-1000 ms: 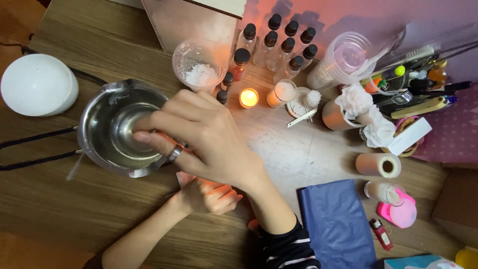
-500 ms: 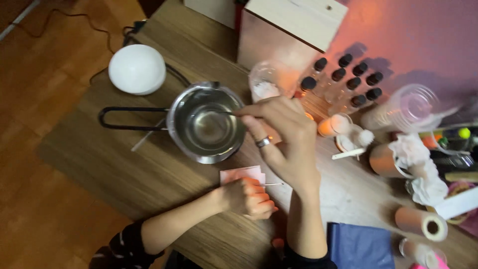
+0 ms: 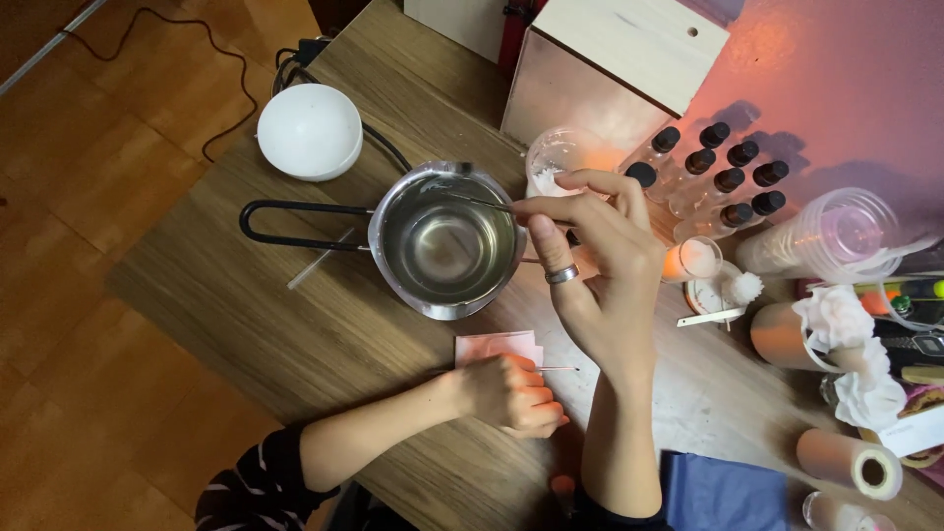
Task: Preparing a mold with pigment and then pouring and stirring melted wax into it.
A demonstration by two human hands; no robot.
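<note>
A steel pouring pot (image 3: pixel 444 242) with a black loop handle stands on the wooden table and holds clear liquid. My right hand (image 3: pixel 590 264), a ring on its thumb, pinches a thin metal stick (image 3: pixel 482 203) whose far end reaches over the pot. My left hand (image 3: pixel 511 393) rests on the table just below the pot, fingers closed on a thin stick (image 3: pixel 557 369) that pokes out to the right. It lies on a small pink paper (image 3: pixel 492 347).
A white bowl (image 3: pixel 309 131) sits upturned at the far left with a black cable behind it. Several dark-capped bottles (image 3: pixel 718 172), a clear cup of white flakes (image 3: pixel 557 162), stacked plastic cups (image 3: pixel 836 236), a lit candle (image 3: pixel 688 261), a tape roll (image 3: pixel 851 462) and a wooden box (image 3: pixel 610 69) crowd the right.
The view has swung left and pulled back. My right hand has lifted from over the pot's middle to its right rim, still pinching the stick. My left hand stays on the pink paper.
</note>
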